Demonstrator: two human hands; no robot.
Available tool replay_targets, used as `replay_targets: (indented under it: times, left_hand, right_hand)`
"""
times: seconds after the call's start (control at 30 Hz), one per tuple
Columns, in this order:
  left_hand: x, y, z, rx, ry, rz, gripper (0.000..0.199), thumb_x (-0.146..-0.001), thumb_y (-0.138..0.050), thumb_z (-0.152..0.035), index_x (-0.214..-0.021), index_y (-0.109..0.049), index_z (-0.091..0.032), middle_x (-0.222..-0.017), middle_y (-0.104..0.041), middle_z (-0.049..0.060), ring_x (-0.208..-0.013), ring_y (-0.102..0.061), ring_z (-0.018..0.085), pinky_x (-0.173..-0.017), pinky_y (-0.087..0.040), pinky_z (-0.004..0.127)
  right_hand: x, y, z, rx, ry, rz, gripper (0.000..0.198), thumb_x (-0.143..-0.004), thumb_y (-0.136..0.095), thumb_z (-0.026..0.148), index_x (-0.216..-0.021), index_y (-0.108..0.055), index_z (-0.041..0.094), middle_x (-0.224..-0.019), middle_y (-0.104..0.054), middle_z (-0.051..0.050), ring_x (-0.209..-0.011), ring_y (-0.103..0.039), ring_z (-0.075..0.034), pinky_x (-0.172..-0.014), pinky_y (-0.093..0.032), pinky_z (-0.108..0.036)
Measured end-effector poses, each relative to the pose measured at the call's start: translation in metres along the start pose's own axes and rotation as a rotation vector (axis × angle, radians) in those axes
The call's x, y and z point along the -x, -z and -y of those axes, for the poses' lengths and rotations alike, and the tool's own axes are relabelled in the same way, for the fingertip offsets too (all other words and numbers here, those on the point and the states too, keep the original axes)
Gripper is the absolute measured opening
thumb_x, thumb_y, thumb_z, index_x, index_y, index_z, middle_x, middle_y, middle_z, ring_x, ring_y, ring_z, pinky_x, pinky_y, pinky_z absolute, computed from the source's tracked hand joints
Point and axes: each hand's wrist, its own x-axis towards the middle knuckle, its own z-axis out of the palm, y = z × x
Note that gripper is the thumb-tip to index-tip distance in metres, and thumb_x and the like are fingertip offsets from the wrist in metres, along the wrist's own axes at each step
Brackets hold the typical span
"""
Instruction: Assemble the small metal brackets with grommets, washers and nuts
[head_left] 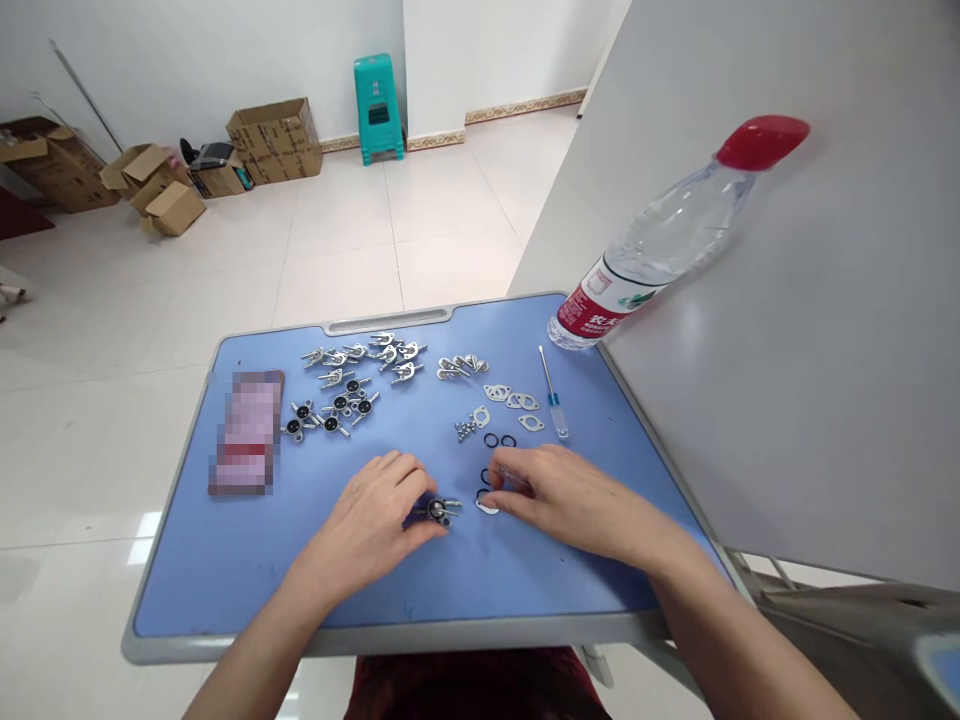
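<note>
My left hand is closed around a small metal valve body with a dark round centre and short pipe stubs, low over the table's front half. My right hand rests to its right, thumb and forefinger apart. The thumb tip touches a flat silver gasket plate, where a black rubber ring lies. Another black ring is partly hidden under the forefinger. Just beyond are two more black rings, a pile of small screws and several oval metal plates.
On the blue table lie more metal bodies with black centres, forked brackets, round-headed metal pieces and a screwdriver. A pixelated phone-shaped object lies left. A water bottle stands back right beside a grey panel.
</note>
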Motion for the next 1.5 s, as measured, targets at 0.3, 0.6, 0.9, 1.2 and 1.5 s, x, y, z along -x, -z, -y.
replay_targets:
  times: [0.3,0.6,0.9,1.2,1.5]
  left_hand:
    - [-0.001,-0.003,0.002,-0.029,0.004,0.025,0.01,-0.089,-0.064,-0.021,-0.092,-0.055,-0.019,-0.094,-0.056,0.001,-0.086,-0.051,0.019,-0.073,-0.041,0.032]
    - [-0.002,-0.002,0.003,0.009,0.01,0.046,0.004,-0.091,-0.061,-0.019,-0.091,-0.057,-0.019,-0.094,-0.057,0.001,-0.087,-0.051,0.019,-0.075,-0.042,0.033]
    - [-0.001,0.0,0.001,0.047,0.014,0.03,0.008,-0.09,-0.062,-0.019,-0.095,-0.056,-0.021,-0.094,-0.057,0.0,-0.086,-0.052,0.018,-0.075,-0.042,0.032]
    - [-0.001,0.0,0.001,0.078,0.018,0.001,0.007,-0.09,-0.059,-0.016,-0.092,-0.055,-0.022,-0.093,-0.058,-0.001,-0.086,-0.053,0.018,-0.072,-0.041,0.03]
    - [-0.002,-0.003,0.001,0.109,0.063,-0.024,0.011,-0.089,-0.058,-0.014,-0.094,-0.051,-0.021,-0.09,-0.06,-0.001,-0.084,-0.054,0.018,-0.071,-0.042,0.03]
  right_hand:
    - [-0.011,-0.046,0.006,0.174,0.3,-0.158,0.005,-0.091,-0.055,0.019,-0.09,-0.059,0.017,-0.067,-0.065,-0.001,-0.056,-0.058,-0.015,-0.052,-0.026,-0.026]
    - [-0.015,-0.047,-0.002,0.264,0.514,-0.326,0.026,-0.095,-0.036,0.01,-0.086,-0.059,0.018,-0.064,-0.06,0.001,-0.051,-0.05,-0.011,-0.052,-0.026,-0.025]
    - [-0.017,-0.054,-0.003,0.306,0.518,-0.377,0.025,-0.096,-0.037,0.013,-0.083,-0.057,0.018,-0.064,-0.062,0.001,-0.051,-0.053,-0.012,-0.051,-0.026,-0.026]
    - [-0.016,-0.051,-0.003,0.275,0.416,-0.394,0.007,-0.094,-0.051,0.022,-0.093,-0.057,0.018,-0.064,-0.065,0.0,-0.053,-0.059,-0.015,-0.05,-0.027,-0.025]
    - [-0.014,-0.05,-0.002,0.167,0.374,-0.389,0.012,-0.093,-0.052,0.022,-0.083,-0.059,0.018,-0.062,-0.065,0.0,-0.051,-0.058,-0.014,-0.05,-0.029,-0.025]
